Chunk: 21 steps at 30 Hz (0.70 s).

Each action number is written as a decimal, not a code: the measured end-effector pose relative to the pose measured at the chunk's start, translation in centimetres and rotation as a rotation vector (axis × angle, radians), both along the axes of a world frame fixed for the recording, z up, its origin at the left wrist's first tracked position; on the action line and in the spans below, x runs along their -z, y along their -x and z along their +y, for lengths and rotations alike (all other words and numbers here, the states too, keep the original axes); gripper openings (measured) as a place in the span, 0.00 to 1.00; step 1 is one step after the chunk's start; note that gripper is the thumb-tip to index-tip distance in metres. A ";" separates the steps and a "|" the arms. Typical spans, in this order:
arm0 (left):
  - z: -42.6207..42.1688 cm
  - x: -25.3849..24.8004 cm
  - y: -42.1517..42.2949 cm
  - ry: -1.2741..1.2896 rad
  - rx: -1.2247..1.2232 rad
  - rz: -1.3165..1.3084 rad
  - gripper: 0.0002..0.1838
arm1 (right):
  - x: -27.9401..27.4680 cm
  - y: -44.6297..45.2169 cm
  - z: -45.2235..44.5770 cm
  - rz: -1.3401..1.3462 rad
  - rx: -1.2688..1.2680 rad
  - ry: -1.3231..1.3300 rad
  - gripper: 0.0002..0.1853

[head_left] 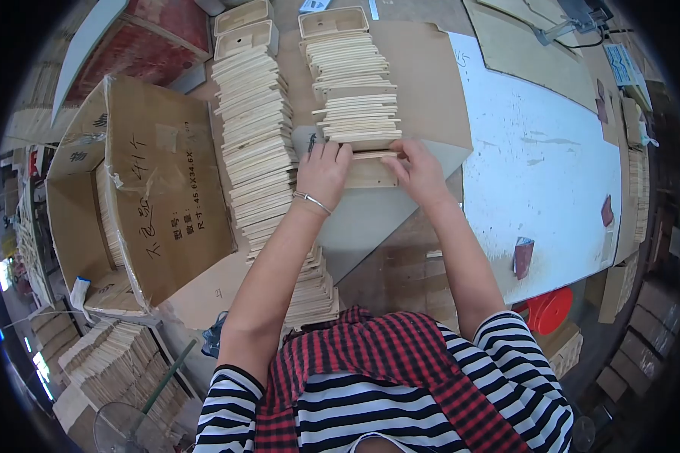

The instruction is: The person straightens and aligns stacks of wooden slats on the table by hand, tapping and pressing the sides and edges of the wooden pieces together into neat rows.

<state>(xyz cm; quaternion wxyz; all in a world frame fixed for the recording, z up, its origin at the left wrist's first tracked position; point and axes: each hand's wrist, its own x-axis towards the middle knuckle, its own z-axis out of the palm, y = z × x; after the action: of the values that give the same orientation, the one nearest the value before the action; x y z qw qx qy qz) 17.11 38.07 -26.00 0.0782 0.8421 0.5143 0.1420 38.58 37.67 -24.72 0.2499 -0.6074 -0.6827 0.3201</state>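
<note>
A short row of thin pale wooden boards [355,113] stands on edge in front of me. At its near end, a wooden board [374,174] with small holes along its lower edge is between my two hands. My left hand [323,170] has its fingers bent over the board's left end; its thumb is hidden. My right hand [419,172] grips the right end, thumb on the near side and fingers behind. A longer row of similar wooden boards [257,143] runs beside my left forearm, passing partly under it.
Shallow wooden trays [332,23] stand at the far ends of the rows. A big open cardboard box [170,204] is on the left. To the right lies a white board [544,174] with a dark red sandpaper piece [523,257]. A red stool [550,309] stands below it.
</note>
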 end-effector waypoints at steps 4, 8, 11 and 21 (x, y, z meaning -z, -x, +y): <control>-1.0 0.0 -0.7 0.029 -0.020 0.085 0.20 | 0.0 -0.5 -0.5 -0.122 -0.106 -0.071 0.28; -1.2 0.3 -0.5 0.121 0.001 0.140 0.28 | 1.4 -1.2 -0.7 -0.257 -0.235 -0.143 0.30; -1.0 2.0 -0.3 0.043 0.033 0.187 0.34 | 2.3 -1.3 -0.5 -0.264 -0.285 -0.179 0.30; 0.5 -0.2 -0.1 -0.223 0.030 -0.016 0.22 | 1.6 0.2 1.5 -0.074 0.031 -0.096 0.17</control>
<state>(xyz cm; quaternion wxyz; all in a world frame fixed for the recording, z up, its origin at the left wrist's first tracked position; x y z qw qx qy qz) 17.20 38.53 -25.76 -0.0097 0.8521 0.4821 0.2037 38.40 39.16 -26.36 0.2583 -0.6166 -0.6965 0.2607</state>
